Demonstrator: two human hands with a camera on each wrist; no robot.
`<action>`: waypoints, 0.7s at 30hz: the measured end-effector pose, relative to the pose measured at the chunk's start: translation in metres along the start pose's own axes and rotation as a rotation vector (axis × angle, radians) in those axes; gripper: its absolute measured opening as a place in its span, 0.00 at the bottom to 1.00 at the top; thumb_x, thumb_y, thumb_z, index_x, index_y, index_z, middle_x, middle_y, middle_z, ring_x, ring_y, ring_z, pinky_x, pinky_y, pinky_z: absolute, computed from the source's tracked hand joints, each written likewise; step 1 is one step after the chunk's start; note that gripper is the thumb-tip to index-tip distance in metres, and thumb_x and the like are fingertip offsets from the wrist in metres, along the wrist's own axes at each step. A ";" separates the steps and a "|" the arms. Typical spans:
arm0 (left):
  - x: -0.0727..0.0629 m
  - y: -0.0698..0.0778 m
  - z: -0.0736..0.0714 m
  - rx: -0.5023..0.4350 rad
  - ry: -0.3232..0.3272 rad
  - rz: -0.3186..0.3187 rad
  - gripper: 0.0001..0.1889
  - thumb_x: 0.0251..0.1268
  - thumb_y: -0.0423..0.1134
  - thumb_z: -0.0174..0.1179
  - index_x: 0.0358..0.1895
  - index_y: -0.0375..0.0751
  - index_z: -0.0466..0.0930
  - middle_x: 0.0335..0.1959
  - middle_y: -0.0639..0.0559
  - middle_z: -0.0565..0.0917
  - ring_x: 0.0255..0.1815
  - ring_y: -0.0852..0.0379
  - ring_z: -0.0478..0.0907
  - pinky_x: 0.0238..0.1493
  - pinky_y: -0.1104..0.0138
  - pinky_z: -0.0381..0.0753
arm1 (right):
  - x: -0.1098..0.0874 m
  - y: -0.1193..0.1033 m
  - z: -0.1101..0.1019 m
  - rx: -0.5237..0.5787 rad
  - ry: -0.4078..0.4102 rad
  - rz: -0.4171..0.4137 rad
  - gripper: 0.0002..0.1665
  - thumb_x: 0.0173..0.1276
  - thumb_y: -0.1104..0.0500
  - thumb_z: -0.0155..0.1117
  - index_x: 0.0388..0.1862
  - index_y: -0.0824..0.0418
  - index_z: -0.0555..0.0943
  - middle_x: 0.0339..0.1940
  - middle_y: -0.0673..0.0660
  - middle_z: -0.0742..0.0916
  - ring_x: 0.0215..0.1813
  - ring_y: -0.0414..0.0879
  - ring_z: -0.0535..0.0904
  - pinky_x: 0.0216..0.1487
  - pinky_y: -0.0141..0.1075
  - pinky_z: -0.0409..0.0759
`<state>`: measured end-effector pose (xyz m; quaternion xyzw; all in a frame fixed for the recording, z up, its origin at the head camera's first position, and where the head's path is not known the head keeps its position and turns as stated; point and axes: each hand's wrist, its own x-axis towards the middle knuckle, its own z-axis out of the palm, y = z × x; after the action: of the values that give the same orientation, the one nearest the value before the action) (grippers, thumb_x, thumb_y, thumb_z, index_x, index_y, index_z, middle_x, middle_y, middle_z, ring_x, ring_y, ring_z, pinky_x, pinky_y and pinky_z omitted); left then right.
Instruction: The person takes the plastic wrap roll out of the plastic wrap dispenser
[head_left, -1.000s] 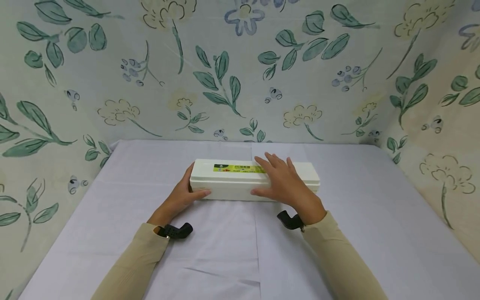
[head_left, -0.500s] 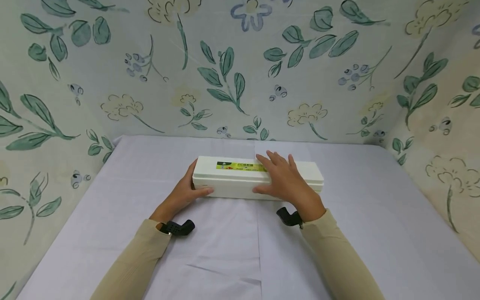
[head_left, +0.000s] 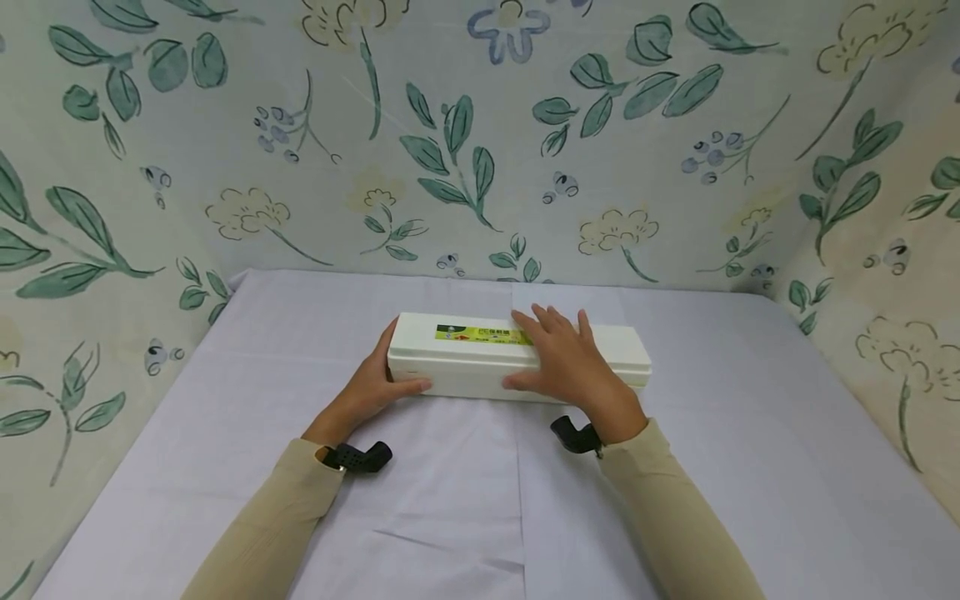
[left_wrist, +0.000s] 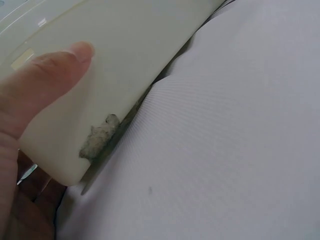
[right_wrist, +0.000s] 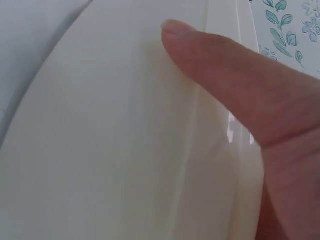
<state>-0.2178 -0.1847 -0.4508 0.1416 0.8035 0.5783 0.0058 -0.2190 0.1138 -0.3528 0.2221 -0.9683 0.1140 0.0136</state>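
A long white plastic cling film box (head_left: 465, 379) lies across the table, a yellow-green label (head_left: 480, 335) on its lid. My left hand (head_left: 371, 385) grips its left end, thumb along the front face and the other fingers round the end. In the left wrist view, that thumb (left_wrist: 55, 67) presses the box wall above a grey rough patch (left_wrist: 100, 139) near the bottom edge. Across the right half of the lid reaches my right hand (head_left: 566, 358), covering part of the label. Its thumb (right_wrist: 220, 60) lies on the front face; the other fingers extend to the back edge, their tips partly hidden.
White cloth (head_left: 420, 517) covers the table, with creases in front of the box. A leaf-and-flower patterned curtain (head_left: 450, 125) hangs behind and at both sides. Black camera mounts (head_left: 360, 457) sit on both wrists.
The head view has shifted slightly. The box's right end has swung a little nearer to me; both hands keep their places on it.
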 end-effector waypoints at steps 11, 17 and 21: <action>-0.001 0.000 0.002 0.004 -0.001 -0.003 0.60 0.50 0.41 0.75 0.77 0.64 0.37 0.73 0.49 0.61 0.63 0.45 0.69 0.64 0.46 0.65 | 0.000 -0.002 0.001 -0.009 -0.017 0.019 0.58 0.51 0.33 0.72 0.77 0.50 0.58 0.74 0.60 0.66 0.74 0.60 0.56 0.69 0.66 0.38; -0.001 0.001 0.002 0.008 0.005 -0.001 0.60 0.49 0.42 0.75 0.77 0.63 0.37 0.72 0.50 0.62 0.62 0.47 0.70 0.63 0.47 0.67 | 0.000 -0.003 0.002 -0.015 0.001 0.013 0.58 0.51 0.33 0.72 0.76 0.50 0.60 0.71 0.59 0.69 0.72 0.60 0.59 0.69 0.67 0.40; -0.002 -0.001 0.002 -0.004 0.007 -0.005 0.60 0.49 0.43 0.75 0.77 0.65 0.37 0.72 0.51 0.62 0.62 0.48 0.69 0.63 0.48 0.67 | 0.000 -0.002 0.002 -0.021 0.021 -0.005 0.57 0.50 0.32 0.72 0.75 0.51 0.61 0.68 0.59 0.72 0.70 0.59 0.62 0.69 0.66 0.43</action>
<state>-0.2158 -0.1839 -0.4521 0.1375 0.8028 0.5802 0.0045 -0.2182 0.1113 -0.3547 0.2231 -0.9686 0.1061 0.0265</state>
